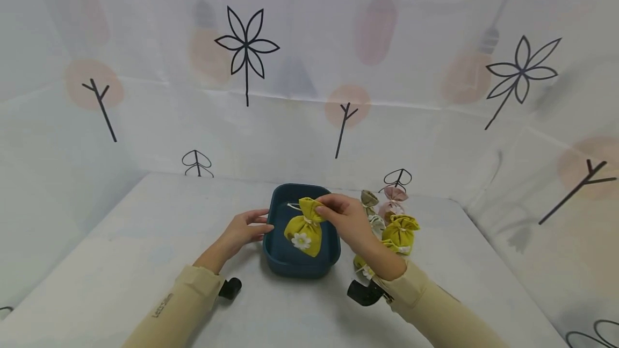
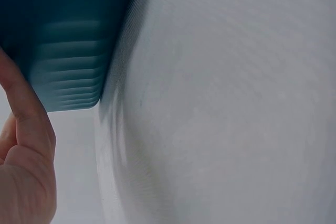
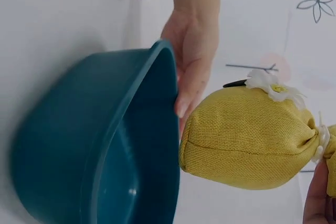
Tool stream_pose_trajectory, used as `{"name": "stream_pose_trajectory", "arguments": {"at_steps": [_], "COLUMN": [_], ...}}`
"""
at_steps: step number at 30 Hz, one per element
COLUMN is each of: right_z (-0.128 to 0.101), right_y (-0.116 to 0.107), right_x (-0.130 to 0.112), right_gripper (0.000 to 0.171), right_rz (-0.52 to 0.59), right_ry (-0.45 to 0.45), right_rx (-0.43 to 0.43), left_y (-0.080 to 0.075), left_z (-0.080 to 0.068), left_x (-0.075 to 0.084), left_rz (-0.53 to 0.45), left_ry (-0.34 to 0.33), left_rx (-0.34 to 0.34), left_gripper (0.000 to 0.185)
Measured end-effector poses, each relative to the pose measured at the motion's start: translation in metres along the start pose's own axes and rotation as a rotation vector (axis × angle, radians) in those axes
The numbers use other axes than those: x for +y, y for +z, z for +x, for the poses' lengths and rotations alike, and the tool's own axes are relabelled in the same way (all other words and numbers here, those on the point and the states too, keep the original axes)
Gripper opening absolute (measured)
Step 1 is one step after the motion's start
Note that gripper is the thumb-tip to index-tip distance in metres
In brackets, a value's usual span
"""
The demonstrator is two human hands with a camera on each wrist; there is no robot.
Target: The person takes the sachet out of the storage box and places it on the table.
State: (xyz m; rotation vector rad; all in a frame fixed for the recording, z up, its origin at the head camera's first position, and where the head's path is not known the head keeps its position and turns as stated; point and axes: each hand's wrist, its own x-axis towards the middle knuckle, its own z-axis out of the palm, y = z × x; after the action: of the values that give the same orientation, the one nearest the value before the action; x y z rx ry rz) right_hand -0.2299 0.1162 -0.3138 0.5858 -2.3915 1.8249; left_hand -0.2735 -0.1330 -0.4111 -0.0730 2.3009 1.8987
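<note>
My right hand [image 1: 349,220] pinches a yellow cloth drawstring pouch [image 1: 306,230] by its gathered top. The pouch hangs over the dark blue basin [image 1: 301,272], its rounded bottom pointing down. A white fabric flower [image 3: 275,88] decorates its side, and a pale cord circles its neck. At the basin's left side, my left hand [image 1: 247,228] touches the rim with fingers fairly straight. The left wrist view shows a finger [image 2: 26,103] along the basin's ribbed outer wall [image 2: 73,66]. Inside the basin, the bare floor shows around the pouch.
To the right of the basin lies a group of similar pouches: yellow ones [image 1: 400,231], a pink one [image 1: 394,200] and an olive one [image 1: 369,200], partly behind my right forearm. White cloth [image 1: 145,251] covers the table, and a printed curtain [image 1: 300,138] hangs behind it.
</note>
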Motion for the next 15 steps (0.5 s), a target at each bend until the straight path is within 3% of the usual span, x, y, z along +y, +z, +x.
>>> {"name": "stream_pose_trajectory", "arguments": {"at_steps": [8,15], "right_z": [-0.013,-0.026], "right_y": [-0.006,-0.016], "right_x": [-0.005,-0.004], "right_gripper": [0.012,0.013], "right_rz": [-0.006,0.021], "right_ry": [-0.048,-0.037], "right_rx": [0.02,0.061], "left_y": [-0.001,0.0], "left_z": [-0.002,-0.002], "left_x": [0.001,0.001], "left_rz": [0.014,-0.002], "left_ry": [-0.008,-0.008], "left_rx": [0.002,0.004], "left_gripper": [0.062,0.06]}}
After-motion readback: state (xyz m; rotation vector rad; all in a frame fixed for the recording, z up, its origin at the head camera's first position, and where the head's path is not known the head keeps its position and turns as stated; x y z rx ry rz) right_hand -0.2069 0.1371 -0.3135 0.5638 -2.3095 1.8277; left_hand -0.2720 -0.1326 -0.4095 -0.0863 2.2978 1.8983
